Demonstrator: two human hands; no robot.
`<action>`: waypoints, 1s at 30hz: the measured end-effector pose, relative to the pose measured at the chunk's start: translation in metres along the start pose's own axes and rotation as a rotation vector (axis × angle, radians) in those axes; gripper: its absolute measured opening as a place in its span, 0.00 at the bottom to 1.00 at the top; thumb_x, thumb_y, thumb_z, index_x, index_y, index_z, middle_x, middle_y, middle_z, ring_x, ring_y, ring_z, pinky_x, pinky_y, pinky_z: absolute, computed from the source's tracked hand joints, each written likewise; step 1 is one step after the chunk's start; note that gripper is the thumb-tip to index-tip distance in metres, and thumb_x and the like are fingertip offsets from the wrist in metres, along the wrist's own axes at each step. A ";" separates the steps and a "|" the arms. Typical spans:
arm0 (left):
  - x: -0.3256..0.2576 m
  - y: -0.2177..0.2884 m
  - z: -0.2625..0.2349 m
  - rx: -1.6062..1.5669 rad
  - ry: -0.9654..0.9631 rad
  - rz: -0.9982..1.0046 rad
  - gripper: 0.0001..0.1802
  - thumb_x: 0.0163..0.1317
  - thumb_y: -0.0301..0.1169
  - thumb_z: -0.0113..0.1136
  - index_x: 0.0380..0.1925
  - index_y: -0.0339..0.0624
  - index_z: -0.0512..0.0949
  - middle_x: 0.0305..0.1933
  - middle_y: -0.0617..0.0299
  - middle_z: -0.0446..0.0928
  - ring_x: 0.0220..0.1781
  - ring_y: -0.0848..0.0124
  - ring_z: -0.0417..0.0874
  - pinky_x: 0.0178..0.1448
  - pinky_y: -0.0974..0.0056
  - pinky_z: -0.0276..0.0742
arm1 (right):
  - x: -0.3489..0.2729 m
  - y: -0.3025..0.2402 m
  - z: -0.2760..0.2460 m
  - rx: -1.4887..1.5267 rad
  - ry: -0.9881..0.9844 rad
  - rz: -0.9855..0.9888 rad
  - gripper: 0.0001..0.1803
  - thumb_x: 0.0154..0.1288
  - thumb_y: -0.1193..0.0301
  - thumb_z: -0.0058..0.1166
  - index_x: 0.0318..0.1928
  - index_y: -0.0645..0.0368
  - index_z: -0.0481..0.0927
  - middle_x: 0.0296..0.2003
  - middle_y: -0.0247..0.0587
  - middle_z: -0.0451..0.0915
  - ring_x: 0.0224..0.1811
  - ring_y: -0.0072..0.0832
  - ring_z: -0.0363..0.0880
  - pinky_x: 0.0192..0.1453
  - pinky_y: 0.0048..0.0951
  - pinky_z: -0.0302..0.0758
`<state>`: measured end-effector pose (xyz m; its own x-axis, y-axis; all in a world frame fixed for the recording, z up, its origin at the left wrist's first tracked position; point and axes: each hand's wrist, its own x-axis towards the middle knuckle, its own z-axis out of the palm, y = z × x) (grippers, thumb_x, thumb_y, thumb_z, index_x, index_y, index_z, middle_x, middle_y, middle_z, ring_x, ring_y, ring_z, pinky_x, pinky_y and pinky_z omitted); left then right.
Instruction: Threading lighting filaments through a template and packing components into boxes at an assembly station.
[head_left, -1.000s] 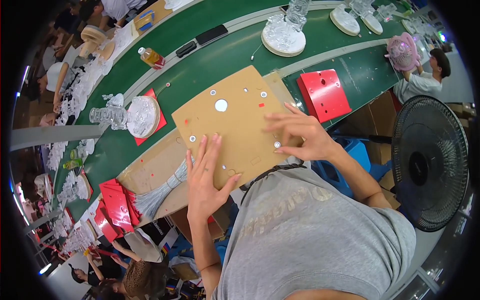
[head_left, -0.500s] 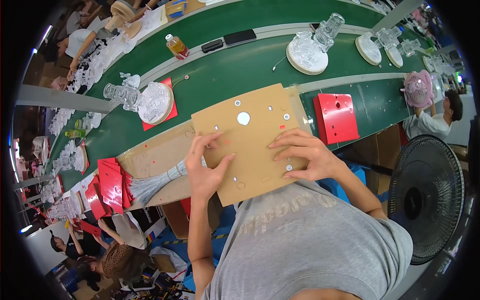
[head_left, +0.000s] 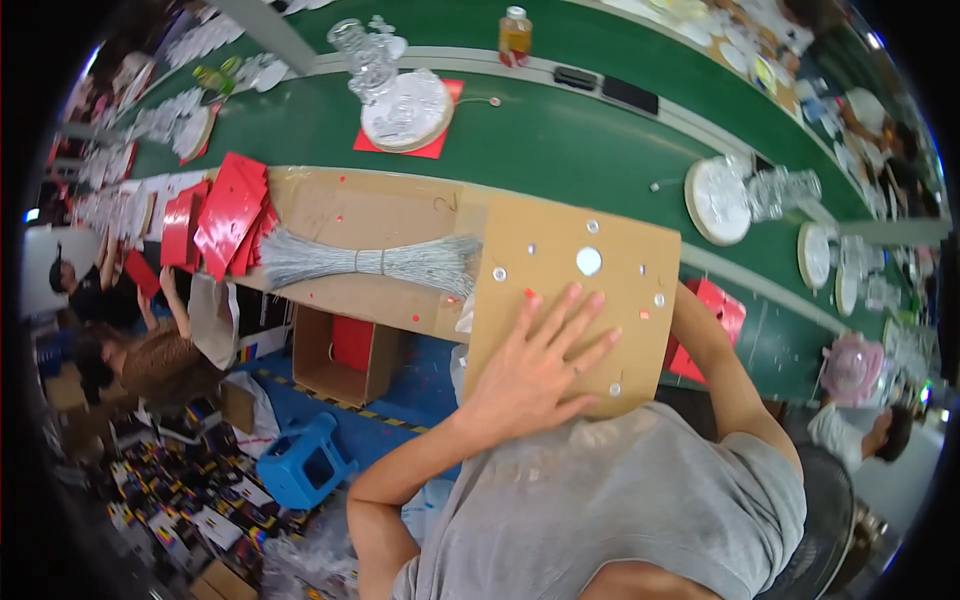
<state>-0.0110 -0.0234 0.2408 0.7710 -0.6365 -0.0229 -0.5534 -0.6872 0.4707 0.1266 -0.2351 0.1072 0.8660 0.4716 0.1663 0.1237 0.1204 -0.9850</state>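
Observation:
A brown cardboard panel (head_left: 560, 235) with one large round hole, small slots and several round silvery fittings stands tilted in front of my chest. My left hand (head_left: 545, 365) lies on its lower left face, fingers spread and palm against the board. From the right, my right forearm passes behind the panel; that hand is hidden there, so its grip cannot be seen. Just left of the panel, a bundle of thin grey wires (head_left: 350, 262), tied in the middle, rests on a cardboard sheet (head_left: 390, 205). The panel's right side partly covers red sheets (head_left: 715, 315).
More red sheets (head_left: 232, 215) lie at the left. Clear plastic assemblies on round white bases (head_left: 408, 110) stand along the green bench (head_left: 560, 150). A bottle (head_left: 515, 38) and dark phone (head_left: 630, 95) sit farther back. Below are a blue stool (head_left: 300, 462) and open carton (head_left: 370, 375).
My view has swung left. My left hand has gone from the panel's left edge to flat on its face. My right hand has left the front and is now behind the panel.

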 end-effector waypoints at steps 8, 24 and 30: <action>0.005 0.022 0.007 -0.141 0.045 -0.136 0.40 0.59 0.53 0.62 0.70 0.53 0.66 0.78 0.48 0.54 0.79 0.53 0.54 0.73 0.48 0.57 | 0.078 0.042 0.030 0.293 -0.161 0.190 0.15 0.73 0.61 0.49 0.51 0.57 0.77 0.45 0.37 0.81 0.48 0.22 0.78 0.54 0.27 0.75; 0.017 0.031 0.005 -0.093 0.040 -0.204 0.40 0.59 0.53 0.61 0.69 0.50 0.66 0.78 0.46 0.53 0.79 0.52 0.52 0.75 0.48 0.54 | 0.068 0.039 0.040 0.692 -0.151 0.543 0.13 0.73 0.62 0.50 0.48 0.57 0.79 0.43 0.37 0.82 0.46 0.21 0.79 0.53 0.25 0.75; 0.021 0.025 0.003 -0.087 -0.010 -0.136 0.42 0.58 0.56 0.62 0.71 0.56 0.65 0.78 0.47 0.51 0.80 0.50 0.49 0.76 0.44 0.50 | 0.030 0.030 0.024 0.809 -0.001 0.663 0.13 0.73 0.62 0.51 0.47 0.56 0.79 0.43 0.37 0.82 0.45 0.21 0.79 0.52 0.25 0.75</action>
<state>-0.0096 -0.0551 0.2498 0.8337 -0.5431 -0.1000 -0.4141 -0.7346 0.5375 0.1443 -0.1962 0.0835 0.6410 0.6575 -0.3959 -0.7379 0.3858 -0.5538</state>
